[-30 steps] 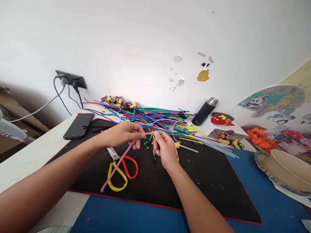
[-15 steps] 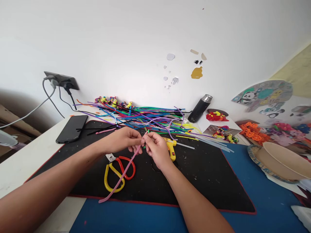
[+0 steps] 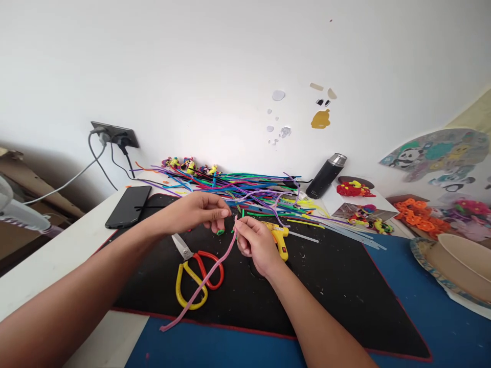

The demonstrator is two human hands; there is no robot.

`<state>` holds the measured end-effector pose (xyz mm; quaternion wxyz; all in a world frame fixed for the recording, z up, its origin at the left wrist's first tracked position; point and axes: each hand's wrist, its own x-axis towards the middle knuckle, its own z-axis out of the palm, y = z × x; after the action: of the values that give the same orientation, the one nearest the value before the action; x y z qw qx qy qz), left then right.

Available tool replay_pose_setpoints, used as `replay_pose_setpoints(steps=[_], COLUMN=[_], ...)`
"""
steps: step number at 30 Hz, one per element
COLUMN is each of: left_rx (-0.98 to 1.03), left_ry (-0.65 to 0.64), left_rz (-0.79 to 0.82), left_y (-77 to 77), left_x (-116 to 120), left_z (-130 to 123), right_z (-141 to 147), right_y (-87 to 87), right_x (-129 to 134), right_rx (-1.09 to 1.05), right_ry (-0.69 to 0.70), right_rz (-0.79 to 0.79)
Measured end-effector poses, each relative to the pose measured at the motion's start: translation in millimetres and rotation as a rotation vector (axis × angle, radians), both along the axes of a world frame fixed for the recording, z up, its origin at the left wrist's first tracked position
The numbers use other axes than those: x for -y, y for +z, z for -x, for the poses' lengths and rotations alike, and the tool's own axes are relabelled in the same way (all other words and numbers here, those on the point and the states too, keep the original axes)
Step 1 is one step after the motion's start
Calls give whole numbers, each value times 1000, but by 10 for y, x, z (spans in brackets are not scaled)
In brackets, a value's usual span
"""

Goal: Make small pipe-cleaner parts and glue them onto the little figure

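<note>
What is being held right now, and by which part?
The right hand pinches the pink pipe cleaner near its upper end; whether the left hand holds anything, I cannot tell.

fuzzy matt pink stem (image 3: 199, 287), scissors (image 3: 183, 247) with bare metal blades and smooth glossy plastic handles, matt black bottle (image 3: 322, 176) under a shiny metal cap (image 3: 338, 159), smooth dark glassy phone (image 3: 128, 207), matt black mat (image 3: 318, 291) flecked with lint

Two bare forearms reached in from the lower corners, converging at the center. The left hand (image 3: 205, 211) hung palm-down, fingers loosely curled, just beside the right hand (image 3: 256, 241), whose thumb pressed against a bent index finger, the other fingers folded beneath.
</note>
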<state>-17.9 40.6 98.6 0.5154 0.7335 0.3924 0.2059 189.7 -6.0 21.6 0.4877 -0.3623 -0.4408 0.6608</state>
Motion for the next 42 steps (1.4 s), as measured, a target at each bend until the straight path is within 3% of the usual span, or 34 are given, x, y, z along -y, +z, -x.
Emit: replay_pose_setpoints(steps=[3, 6, 12, 19, 30, 42], left_rx=[67, 92, 69, -23, -99, -181], left_ry=[22, -61, -122, -136, -24, 112], left_rz=[-25, 5, -24, -206, -298, -478], left_y=[-31, -109, -132, -133, -100, -249], left_x=[-51, -81, -90, -76, -83, -26], left_z=[42, 45, 48, -10, -34, -172], right_z=[4, 4, 1, -19, -39, -15], right_y=[-2, -4, 4, 44, 34, 40], right_x=[14, 28, 47, 40, 20, -5], right_rx=[-12, -10, -15, -22, 30, 142], right_ry=[91, 148, 136, 134, 51, -16], right_rz=[12, 29, 60, 73, 24, 17])
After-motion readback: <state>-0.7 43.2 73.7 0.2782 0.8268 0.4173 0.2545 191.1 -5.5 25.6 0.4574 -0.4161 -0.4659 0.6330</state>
